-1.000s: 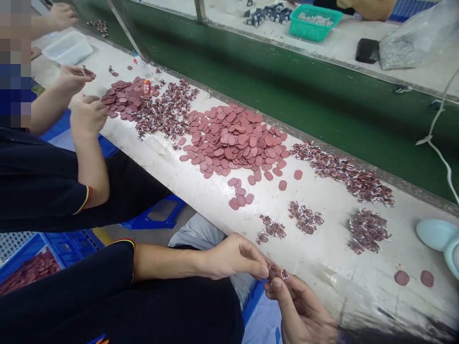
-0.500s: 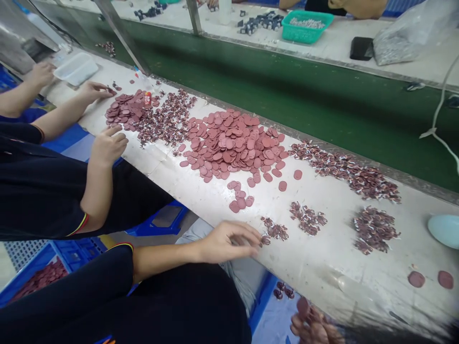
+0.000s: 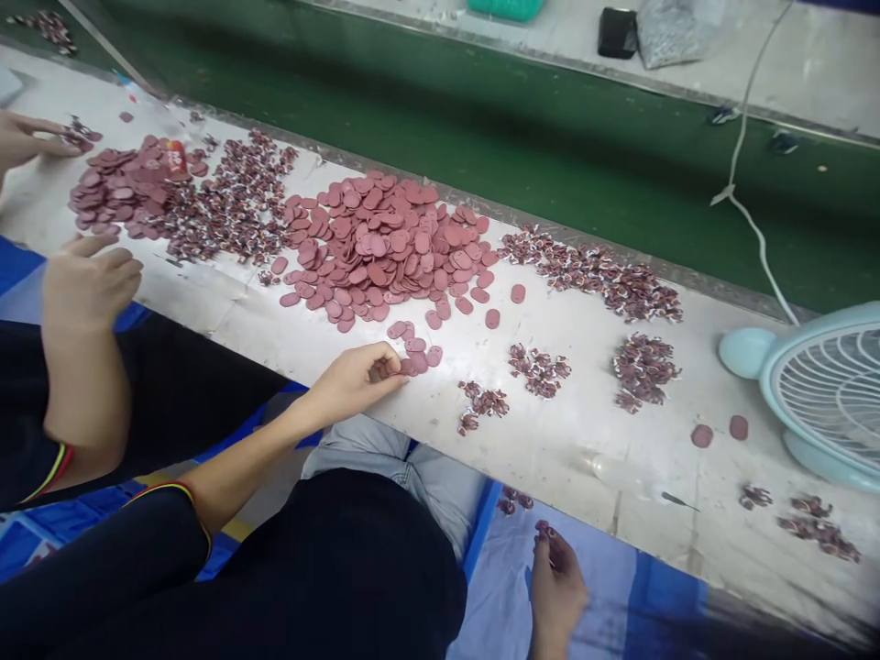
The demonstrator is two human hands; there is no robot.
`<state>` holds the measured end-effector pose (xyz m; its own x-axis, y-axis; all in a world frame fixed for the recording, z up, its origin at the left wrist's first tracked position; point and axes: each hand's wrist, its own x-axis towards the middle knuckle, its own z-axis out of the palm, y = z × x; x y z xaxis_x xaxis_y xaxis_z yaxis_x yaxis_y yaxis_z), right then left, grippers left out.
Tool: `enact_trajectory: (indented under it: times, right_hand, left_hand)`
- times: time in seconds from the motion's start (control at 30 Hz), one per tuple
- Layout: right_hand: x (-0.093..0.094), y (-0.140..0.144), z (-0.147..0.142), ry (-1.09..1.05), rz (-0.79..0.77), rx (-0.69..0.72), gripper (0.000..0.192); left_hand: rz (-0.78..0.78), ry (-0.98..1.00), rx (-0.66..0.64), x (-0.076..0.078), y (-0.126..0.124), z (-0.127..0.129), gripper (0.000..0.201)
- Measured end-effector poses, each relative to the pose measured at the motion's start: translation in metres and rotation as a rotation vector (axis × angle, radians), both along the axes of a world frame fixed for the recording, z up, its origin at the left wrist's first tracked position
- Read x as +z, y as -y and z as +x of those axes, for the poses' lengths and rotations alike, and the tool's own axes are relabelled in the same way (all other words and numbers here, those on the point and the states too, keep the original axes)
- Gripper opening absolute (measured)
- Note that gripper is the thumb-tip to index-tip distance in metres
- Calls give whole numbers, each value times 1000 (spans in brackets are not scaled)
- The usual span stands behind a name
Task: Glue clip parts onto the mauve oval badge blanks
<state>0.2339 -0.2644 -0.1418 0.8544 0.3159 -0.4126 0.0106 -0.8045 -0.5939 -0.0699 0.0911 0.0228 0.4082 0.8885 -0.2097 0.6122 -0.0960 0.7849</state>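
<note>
At the far left, a co-worker's hand (image 3: pixel 24 142) touches a reddish piece (image 3: pixel 81 137) on the pale worktop (image 3: pixel 577 431); the same person's other hand (image 3: pixel 89 284) is loosely curled near the worktop's edge. Just beyond it lies a heap of flat reddish discs (image 3: pixel 116 194), with a red tube (image 3: pixel 176 158) on its right side, then a spread of small brown-and-white parts (image 3: pixel 234 206).

Next comes the wearer's left hand (image 3: pixel 354 380), reaching over the near edge. Its thumb and forefinger come together around the edge of a small group of discs (image 3: pixel 416 346); whether they grip one, I cannot tell. Behind it rises the largest heap of discs (image 3: pixel 385 243), touching the brown-and-white spread.

Further right are two little clusters of parts, one nearer (image 3: pixel 485 401) and one farther back (image 3: pixel 540 369). Below the worktop, the wearer's right hand (image 3: pixel 560 577) pinches a small dark-red piece (image 3: pixel 543 527) between thumb and fingers, near a few similar pieces (image 3: pixel 514 500).

A long pile of parts (image 3: pixel 601 280) lines the far edge, followed by a rounder clump (image 3: pixel 644 369), a thin dark tool (image 3: pixel 677 500), two single discs (image 3: pixel 702 435), more parts (image 3: pixel 818 532) and a light-blue fan (image 3: pixel 825 394).
</note>
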Motion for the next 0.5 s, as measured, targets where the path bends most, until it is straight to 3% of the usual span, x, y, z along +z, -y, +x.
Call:
enact_trajectory:
  times: [0.1,0.23,0.5]
  right_hand:
    - [-13,-5,2,43,-43,125,40]
    - [-14,-14,5,107,19,239,39]
    - [-13,-29,7,134,75,215,33]
  left_hand:
    - [-138,196,33,6,-1,-3,29]
    - [-280,429,48,9,2,-5,29]
    - [-419,545,136,8,8,-4,31]
